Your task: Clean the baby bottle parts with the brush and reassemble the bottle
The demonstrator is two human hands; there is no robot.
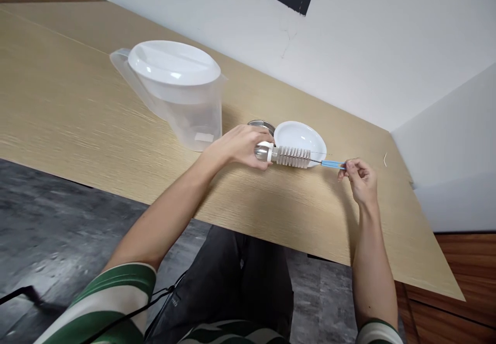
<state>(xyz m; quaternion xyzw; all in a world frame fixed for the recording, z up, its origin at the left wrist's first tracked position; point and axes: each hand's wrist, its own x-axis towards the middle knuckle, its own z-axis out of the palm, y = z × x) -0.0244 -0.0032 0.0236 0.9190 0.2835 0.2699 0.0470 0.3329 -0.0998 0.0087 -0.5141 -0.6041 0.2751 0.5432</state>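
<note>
My left hand (250, 146) is wrapped round a small clear bottle (262, 153) with a white collar at its neck, held on its side above the table. A bottle brush (294, 156) with pale bristles points into the bottle's mouth; most of the bristles show outside it. Its light blue handle (332, 164) is pinched between the thumb and fingers of my right hand (358, 176). Behind the brush sits a white bowl (298, 133). A round metal dish (261, 123) stands beside the bowl, partly hidden by my left hand.
A large translucent pitcher (194, 119) with a white lid (174, 62) stands left of my left hand. A small white curved piece (385, 159) lies at the right of the wooden table (127, 163). The white wall (349, 49) runs along the table's back edge.
</note>
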